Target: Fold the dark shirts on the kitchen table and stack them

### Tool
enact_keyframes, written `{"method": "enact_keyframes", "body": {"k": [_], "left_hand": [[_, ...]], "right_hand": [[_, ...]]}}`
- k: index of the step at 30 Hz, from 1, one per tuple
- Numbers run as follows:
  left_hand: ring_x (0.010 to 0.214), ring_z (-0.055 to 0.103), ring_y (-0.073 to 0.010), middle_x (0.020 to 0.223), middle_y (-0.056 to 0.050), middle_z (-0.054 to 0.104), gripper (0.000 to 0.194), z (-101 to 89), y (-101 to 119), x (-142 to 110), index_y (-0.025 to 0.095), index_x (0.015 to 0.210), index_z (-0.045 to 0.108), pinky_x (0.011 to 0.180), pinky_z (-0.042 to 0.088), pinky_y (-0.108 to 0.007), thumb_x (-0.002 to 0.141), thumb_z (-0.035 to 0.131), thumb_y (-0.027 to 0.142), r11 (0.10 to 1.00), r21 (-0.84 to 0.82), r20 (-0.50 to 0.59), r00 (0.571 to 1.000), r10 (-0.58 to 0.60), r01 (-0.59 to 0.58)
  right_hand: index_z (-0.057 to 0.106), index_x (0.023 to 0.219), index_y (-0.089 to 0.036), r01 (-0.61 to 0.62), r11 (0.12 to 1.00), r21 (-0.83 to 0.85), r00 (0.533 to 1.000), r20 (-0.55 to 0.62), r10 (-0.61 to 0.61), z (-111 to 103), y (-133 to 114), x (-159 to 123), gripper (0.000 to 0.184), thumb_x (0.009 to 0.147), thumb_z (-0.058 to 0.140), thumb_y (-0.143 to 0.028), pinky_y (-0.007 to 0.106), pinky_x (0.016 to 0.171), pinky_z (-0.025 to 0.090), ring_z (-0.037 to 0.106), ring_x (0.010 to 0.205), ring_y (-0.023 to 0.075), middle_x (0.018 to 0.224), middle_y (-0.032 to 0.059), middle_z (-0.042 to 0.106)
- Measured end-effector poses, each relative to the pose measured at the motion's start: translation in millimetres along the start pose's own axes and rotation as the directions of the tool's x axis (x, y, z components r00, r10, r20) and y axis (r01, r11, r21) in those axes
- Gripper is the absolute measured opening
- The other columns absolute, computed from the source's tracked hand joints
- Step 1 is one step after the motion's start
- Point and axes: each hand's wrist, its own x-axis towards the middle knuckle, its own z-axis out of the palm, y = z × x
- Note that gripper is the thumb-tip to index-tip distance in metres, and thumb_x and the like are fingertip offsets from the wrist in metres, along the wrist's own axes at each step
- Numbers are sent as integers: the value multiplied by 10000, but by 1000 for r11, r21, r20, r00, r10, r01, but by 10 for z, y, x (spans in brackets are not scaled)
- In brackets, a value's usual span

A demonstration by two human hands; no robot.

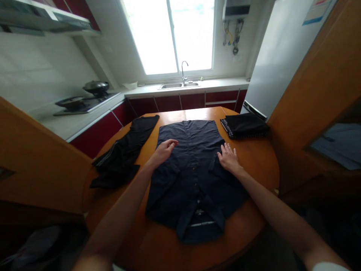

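A dark navy button-up shirt (188,165) lies spread flat on a round wooden table (254,158), collar toward me. My left hand (165,149) rests flat on the shirt's left side, fingers stretched out. My right hand (229,157) lies open on the shirt's right side, fingers spread. Neither hand holds anything.
A crumpled black garment (124,154) lies at the table's left edge. A folded black garment (244,125) sits at the far right. Behind are a counter with a sink (180,85), a stove with a wok (96,87), a window and a white fridge (279,64).
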Motion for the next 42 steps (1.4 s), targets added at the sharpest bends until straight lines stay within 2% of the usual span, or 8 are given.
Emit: {"method": "enact_keyframes", "body": {"k": [4, 8, 13, 18, 25, 28, 35, 42], "left_hand": [[1117, 655, -276, 1156, -123, 713, 358, 40, -468, -548, 156, 1096, 688, 1036, 490, -434, 908, 452, 347, 963, 266, -95, 995, -24, 49], [1265, 579, -271, 1305, -131, 646, 375, 208, -684, -829, 158, 1190, 650, 1143, 419, -447, 948, 430, 339, 932, 361, -121, 992, 34, 12], [1421, 435, -284, 1442, -122, 559, 396, 287, -738, -806, 163, 1277, 607, 1208, 317, -504, 978, 414, 336, 908, 419, -103, 994, 44, 3], [1420, 438, -293, 1439, -119, 566, 383, 315, -762, -784, 177, 1283, 602, 1208, 279, -549, 993, 405, 333, 893, 450, -63, 998, 26, 5], [1420, 436, -276, 1452, -105, 555, 385, 311, -752, -781, 197, 1289, 601, 1208, 278, -536, 1007, 400, 365, 886, 464, -33, 999, 4, 12], [1412, 443, -270, 1456, -100, 552, 382, 306, -750, -763, 204, 1282, 607, 1206, 281, -533, 1007, 402, 373, 882, 472, -23, 1000, 3, 8], [1399, 453, -272, 1458, -100, 546, 398, 284, -797, -753, 215, 1284, 609, 1201, 287, -527, 1006, 396, 406, 876, 483, -9, 1000, 26, -19], [1390, 462, -276, 1447, -103, 554, 400, 283, -792, -742, 215, 1281, 616, 1199, 288, -530, 1003, 399, 406, 879, 476, -7, 999, 35, -27]], "right_hand": [[451, 1483, -77, -16, 999, 34, 1000, -17, 16, 101, 49, -9, 554, 1028, 363, -380, 566, 1198, 192, 259, 1505, 311, 1609, 193, 334], [617, 1317, -141, 14, 996, 90, 994, -111, -4, -33, 117, 74, 407, 1009, 426, -328, 535, 1165, 273, 412, 1414, 290, 1495, 164, 510], [695, 1154, -200, 127, 990, 57, 992, 13, -128, -277, 137, 332, 304, 928, 620, -389, 387, 954, 462, 615, 1130, 269, 1200, 126, 692], [714, 964, -200, 17, 995, 97, 974, 225, -38, -312, 224, 557, 334, 729, 821, -411, 345, 828, 491, 665, 979, 258, 1045, 94, 729], [701, 801, -173, 179, 784, 594, 948, 108, -299, -213, 440, 534, 298, 722, 757, -455, 283, 668, 472, 627, 737, 187, 795, 32, 700], [686, 775, -176, 184, 737, 650, 966, 17, -256, -139, 415, 512, 316, 734, 738, -485, 291, 655, 469, 610, 697, 182, 748, 23, 686], [715, 1017, -202, 184, 957, 225, 978, -140, -155, -140, 274, 414, 301, 784, 765, -386, 396, 914, 460, 601, 1059, 281, 1077, 105, 703], [655, 1279, -168, 254, 957, 137, 951, -213, -222, -385, 46, 138, 393, 984, 449, -328, 439, 1117, 340, 480, 1302, 291, 1377, 145, 583]]}}
